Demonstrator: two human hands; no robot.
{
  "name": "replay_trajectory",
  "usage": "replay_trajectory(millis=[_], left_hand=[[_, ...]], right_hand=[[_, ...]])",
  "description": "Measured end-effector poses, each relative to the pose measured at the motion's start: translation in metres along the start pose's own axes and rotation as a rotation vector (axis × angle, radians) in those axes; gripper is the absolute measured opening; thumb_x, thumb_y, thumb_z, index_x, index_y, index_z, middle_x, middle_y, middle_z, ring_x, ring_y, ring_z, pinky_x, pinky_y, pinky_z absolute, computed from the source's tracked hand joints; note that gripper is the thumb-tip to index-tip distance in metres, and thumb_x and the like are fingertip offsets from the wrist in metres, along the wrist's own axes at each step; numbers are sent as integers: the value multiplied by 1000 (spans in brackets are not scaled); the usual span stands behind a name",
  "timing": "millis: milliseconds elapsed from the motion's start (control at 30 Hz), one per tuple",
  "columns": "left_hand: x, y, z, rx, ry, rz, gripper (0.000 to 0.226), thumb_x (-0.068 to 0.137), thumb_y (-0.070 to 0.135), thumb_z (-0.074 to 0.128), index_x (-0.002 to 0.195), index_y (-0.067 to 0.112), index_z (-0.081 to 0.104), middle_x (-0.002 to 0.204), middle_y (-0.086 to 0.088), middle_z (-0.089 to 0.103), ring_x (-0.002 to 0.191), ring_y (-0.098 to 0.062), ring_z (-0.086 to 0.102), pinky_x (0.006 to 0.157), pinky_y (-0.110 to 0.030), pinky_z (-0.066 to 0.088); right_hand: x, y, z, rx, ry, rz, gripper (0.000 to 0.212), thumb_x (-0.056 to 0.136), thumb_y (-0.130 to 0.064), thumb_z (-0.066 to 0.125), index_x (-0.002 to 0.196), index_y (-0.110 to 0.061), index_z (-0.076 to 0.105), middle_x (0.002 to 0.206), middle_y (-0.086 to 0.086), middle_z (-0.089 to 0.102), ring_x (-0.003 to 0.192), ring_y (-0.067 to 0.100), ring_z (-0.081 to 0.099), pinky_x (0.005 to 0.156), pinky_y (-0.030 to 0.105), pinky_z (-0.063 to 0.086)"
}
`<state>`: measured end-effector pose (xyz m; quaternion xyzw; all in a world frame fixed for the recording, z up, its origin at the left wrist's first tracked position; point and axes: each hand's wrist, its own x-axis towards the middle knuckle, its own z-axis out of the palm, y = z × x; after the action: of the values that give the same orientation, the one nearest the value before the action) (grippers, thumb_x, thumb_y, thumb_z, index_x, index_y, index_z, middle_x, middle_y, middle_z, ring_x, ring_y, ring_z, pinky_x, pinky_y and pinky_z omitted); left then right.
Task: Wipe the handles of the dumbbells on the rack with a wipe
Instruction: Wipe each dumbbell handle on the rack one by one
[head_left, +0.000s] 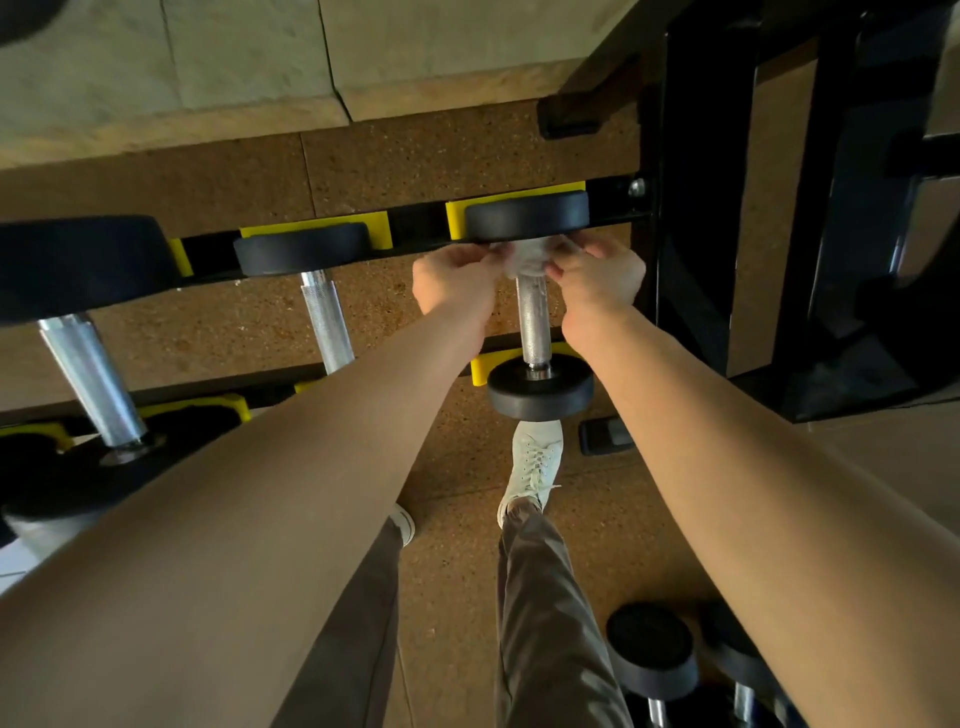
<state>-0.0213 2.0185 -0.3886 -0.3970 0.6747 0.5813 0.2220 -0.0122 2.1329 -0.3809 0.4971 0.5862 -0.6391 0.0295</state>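
Note:
A small dumbbell with black round heads and a silver knurled handle (531, 317) lies on the rack's yellow cradles (485, 364) at the right end. A thin white wipe (524, 259) is draped over the far end of that handle, just under the far head (527, 215). My left hand (454, 283) pinches the wipe's left side. On the other side my right hand (597, 275) pinches its right edge. Both hands sit beside the handle at its far end.
Two larger dumbbells (324, 306) (88, 374) rest on the rack to the left. A black machine frame (691, 208) stands close on the right. More dumbbells (652, 652) lie on a lower tier at bottom right. My white shoe (535, 462) stands on the cork-coloured floor.

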Motion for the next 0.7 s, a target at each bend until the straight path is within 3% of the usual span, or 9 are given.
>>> replay_trajectory(millis=[67,133,233,367,467,567,700], left_hand=[[5,-3,-4,-26,83,-49,19,89,31,78,104,20,76,97,7,72,82,-3,61,61,-16,37],[9,-2,-4,-56,109,-129,20,90,32,77,105,19,75,103,1,74,89,-11,66,71,-22,47],[7,2,3,-101,111,-233,14,88,31,78,89,22,67,104,-5,76,100,-23,72,92,-38,58],[-2,-6,8,-20,-18,-33,19,90,20,74,76,19,62,83,-2,71,87,-20,70,89,-44,60],[-6,-12,2,100,-74,93,16,89,22,75,79,17,64,86,-6,73,87,-24,71,85,-44,61],[2,-13,-8,139,-66,77,10,91,22,74,89,20,64,94,-2,73,90,-21,73,83,-39,62],[8,-15,-20,179,-17,-20,17,95,23,70,111,24,69,105,1,71,92,-16,72,82,-31,62]], right_hand=[[-3,0,1,-43,-79,-41,24,85,9,66,77,-14,70,81,3,70,77,15,70,76,30,60],[-2,2,2,-137,-125,-93,27,85,7,64,74,-16,70,80,5,70,75,17,68,70,30,56],[3,5,3,-249,-97,-131,18,79,0,70,80,-17,75,83,5,75,76,18,70,69,31,57],[18,4,-12,-267,24,-136,15,83,-5,64,90,-10,76,87,8,75,78,20,71,73,32,59],[23,5,-24,-374,69,-159,12,88,-7,69,88,-19,74,86,5,74,77,19,73,73,36,62],[12,4,-24,-441,-116,-204,17,92,-9,67,80,-21,69,81,8,72,65,14,68,62,29,57],[-5,6,-29,-546,-307,-245,4,90,-14,72,93,-12,70,88,4,72,69,10,71,59,19,55]])
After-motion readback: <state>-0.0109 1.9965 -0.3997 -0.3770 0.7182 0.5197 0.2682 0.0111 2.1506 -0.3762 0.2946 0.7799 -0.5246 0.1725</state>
